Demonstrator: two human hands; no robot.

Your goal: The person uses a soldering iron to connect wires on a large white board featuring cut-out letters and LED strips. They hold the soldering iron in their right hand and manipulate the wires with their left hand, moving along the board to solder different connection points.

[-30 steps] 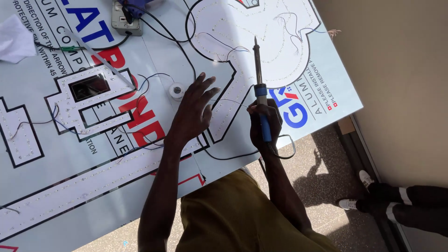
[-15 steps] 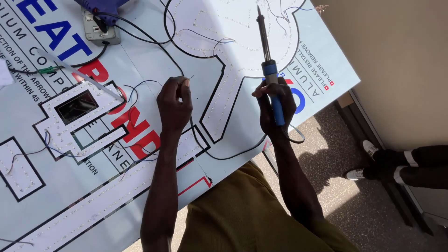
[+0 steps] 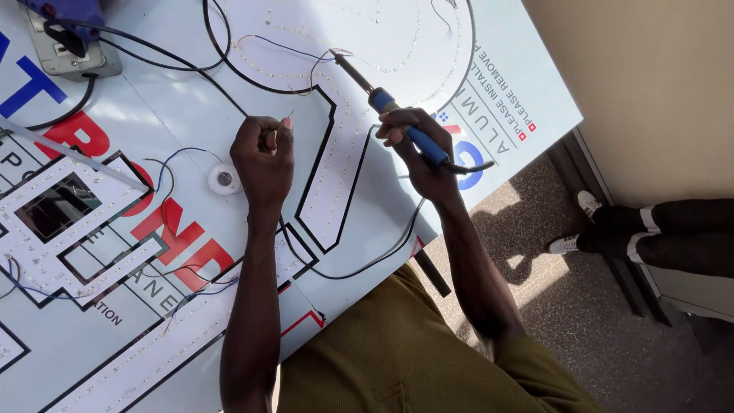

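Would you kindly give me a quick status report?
Right hand grips blue-handled soldering iron. Left hand pinches thin solder wire. Black cables cross nearby.

clothing: olive-green garment | arms: bare, no sleeves | hands: ungloved

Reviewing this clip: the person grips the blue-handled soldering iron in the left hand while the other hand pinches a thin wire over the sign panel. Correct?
Not quite. The head view shows the soldering iron in the right hand; the left hand pinches the thin wire over the sign panel.
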